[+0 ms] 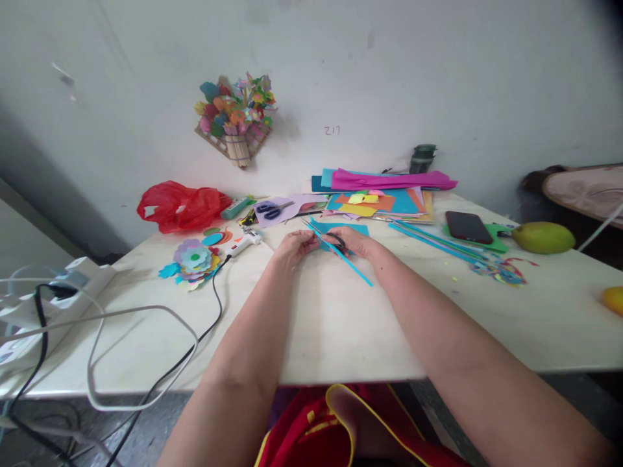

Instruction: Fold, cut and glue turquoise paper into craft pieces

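Apparently mid-cut, the left hand [302,244] pinched a blue strip [357,271] while the right hand [354,240] gripped scissors [339,240]; cut paper flowers [195,257] lay left, a blue sheet [359,229] beyond.

A scuffed, pale grey wall [389,78] stands behind a cream table [350,331] above dark grey floor [165,412].

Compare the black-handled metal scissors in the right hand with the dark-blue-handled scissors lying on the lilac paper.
The black-handled metal scissors are gripped in the right hand; the dark-blue-handled scissors lie on lilac paper. The held pair's blades point left; the lying pair's point right. Both have dark handles.
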`<state>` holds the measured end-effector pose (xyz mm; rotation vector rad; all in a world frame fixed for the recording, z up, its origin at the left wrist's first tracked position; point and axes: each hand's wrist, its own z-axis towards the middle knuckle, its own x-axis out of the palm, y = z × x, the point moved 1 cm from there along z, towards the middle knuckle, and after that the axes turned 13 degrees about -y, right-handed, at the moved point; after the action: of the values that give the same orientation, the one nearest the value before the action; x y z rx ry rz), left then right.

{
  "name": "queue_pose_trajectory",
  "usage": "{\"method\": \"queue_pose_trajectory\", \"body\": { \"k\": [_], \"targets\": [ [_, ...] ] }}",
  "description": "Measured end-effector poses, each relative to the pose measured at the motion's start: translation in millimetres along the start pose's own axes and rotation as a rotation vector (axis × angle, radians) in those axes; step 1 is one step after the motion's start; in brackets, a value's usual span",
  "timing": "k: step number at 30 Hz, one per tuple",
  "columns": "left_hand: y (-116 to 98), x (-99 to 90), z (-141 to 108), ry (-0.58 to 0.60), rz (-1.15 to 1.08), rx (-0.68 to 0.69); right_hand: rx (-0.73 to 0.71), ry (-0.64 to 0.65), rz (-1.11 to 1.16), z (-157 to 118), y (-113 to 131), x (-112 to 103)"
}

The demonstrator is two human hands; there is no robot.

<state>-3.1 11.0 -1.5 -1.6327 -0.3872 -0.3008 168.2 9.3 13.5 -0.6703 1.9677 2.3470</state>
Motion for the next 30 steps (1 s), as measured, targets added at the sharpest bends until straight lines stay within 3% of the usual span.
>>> {"method": "queue_pose_trajectory", "body": {
  "k": [12, 18, 30],
  "targets": [
    [-1.4, 0.5, -1.6, 0.003, -0.022, 0.007, -0.017, -0.007, 0.0, 0.6, 2.0, 1.6],
    [-4.6, -1.0, -3.3, -0.061, -0.04, -0.003, -0.042, -0.016, -0.041, -0.5, 2.8, 1.8],
    [-0.2, -3.9, 1.8, 0.012, 0.002, 0.001, -0.017, 0.003, 0.04, -2.2, 3.8, 2.4]
  ]
}}
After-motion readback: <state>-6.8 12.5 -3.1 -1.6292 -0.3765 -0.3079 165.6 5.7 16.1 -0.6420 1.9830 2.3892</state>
